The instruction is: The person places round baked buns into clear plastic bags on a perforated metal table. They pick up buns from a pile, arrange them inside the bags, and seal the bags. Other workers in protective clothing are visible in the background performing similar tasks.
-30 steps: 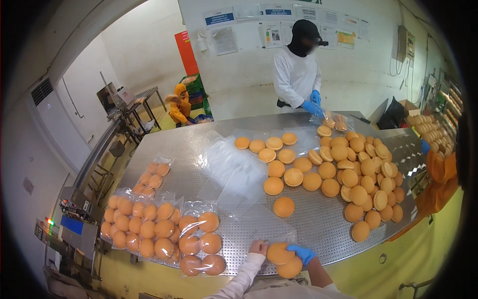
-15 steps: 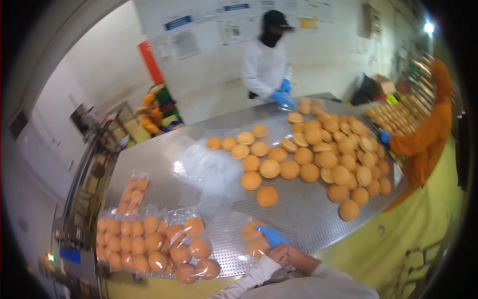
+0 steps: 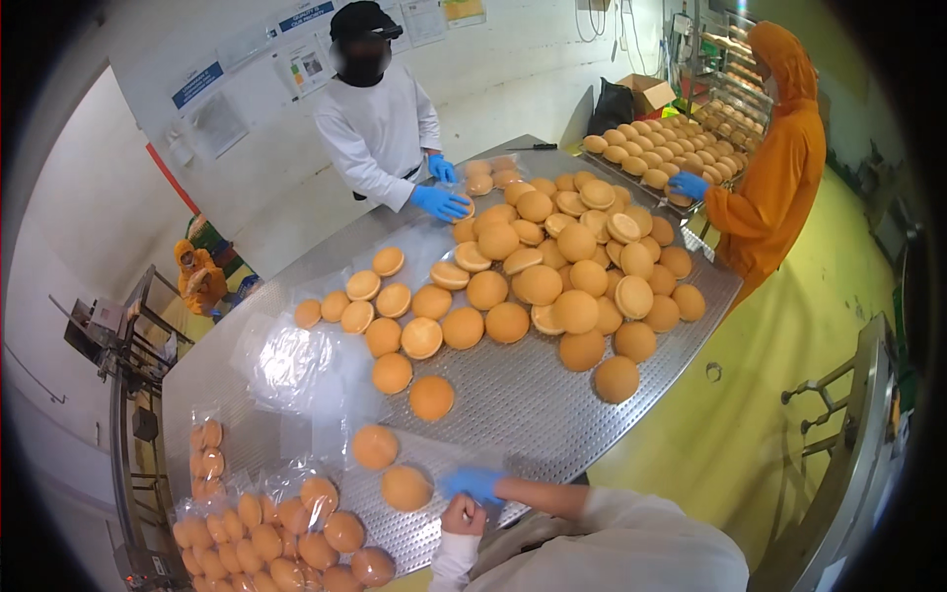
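At the near edge of the metal table, my right hand (image 3: 473, 483) wears a blue glove and is blurred; its fingers do not show clearly. My left hand (image 3: 463, 514), which looks bare, is curled closed just below it; anything in its fingers is hidden. Just left of the glove lies a round golden bun (image 3: 405, 488), with another bun (image 3: 375, 447) behind it. Clear plastic film shows around these two, but I cannot tell whether they are inside a bag. Farther off, a single bun (image 3: 431, 398) rests on the metal.
Bagged buns (image 3: 266, 541) crowd the near left corner. Flat clear bags (image 3: 286, 360) lie mid-table beside a large bun heap (image 3: 577, 266). Across the table a person in white (image 3: 370, 128) handles buns; a person in orange (image 3: 774, 168) reaches to a bun tray (image 3: 671, 148).
My gloved right hand has moved off the two near buns to their right. My left hand stays close beside it. The view has swung right.
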Tool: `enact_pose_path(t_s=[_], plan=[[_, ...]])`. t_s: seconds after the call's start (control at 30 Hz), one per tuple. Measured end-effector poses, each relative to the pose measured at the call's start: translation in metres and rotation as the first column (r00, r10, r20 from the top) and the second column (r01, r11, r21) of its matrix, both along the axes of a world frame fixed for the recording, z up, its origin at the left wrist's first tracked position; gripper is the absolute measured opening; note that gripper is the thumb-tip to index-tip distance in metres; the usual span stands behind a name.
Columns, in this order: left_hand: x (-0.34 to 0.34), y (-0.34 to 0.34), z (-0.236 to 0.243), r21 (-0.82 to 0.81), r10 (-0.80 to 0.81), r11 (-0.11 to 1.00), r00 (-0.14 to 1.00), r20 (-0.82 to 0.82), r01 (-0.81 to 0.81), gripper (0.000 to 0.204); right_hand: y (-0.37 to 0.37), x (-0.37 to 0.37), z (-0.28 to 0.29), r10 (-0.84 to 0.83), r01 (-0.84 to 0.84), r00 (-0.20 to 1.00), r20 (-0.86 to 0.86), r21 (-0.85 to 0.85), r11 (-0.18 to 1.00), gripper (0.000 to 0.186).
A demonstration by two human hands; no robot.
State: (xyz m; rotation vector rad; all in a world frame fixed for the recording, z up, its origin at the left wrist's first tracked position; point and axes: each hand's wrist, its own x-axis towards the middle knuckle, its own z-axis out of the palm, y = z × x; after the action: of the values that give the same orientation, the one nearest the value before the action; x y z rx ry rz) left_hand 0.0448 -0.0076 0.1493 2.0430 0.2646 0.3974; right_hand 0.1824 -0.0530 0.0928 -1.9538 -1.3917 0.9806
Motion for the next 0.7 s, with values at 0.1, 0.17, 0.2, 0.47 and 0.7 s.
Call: enact_pose_path(t_s=[0.1,0.17,0.2,0.47,0.7], plan=[[-0.011,-0.029,-0.051,-0.025,0.120,0.992,0.988,-0.101,-0.123,0.016,-0.118,0.034,0.071,0.155,-0.259,0.926,-0.343,-0.280,0.924,0.032],[-0.005,-0.049,-0.085,-0.026,0.194,0.980,0.973,-0.126,-0.199,0.015,-0.202,0.095,0.045,-0.458,0.444,0.774,-0.438,-0.139,0.885,0.036],[-0.011,-0.052,-0.110,0.113,0.295,0.954,0.939,-0.176,-0.278,0.015,-0.220,0.136,0.063,-0.734,0.725,0.654,-0.184,-0.127,0.677,0.038],[0.028,-0.081,-0.100,0.341,0.461,0.850,0.880,-0.113,-0.401,0.016,-0.319,0.303,0.030,-0.814,0.856,0.051,0.579,0.394,0.335,0.076],[0.037,-0.120,-0.044,0.192,0.718,0.689,0.694,-0.049,-0.699,0.015,-0.279,0.301,0.050,-0.393,0.983,-0.111,-0.913,-0.159,0.091,0.048]])
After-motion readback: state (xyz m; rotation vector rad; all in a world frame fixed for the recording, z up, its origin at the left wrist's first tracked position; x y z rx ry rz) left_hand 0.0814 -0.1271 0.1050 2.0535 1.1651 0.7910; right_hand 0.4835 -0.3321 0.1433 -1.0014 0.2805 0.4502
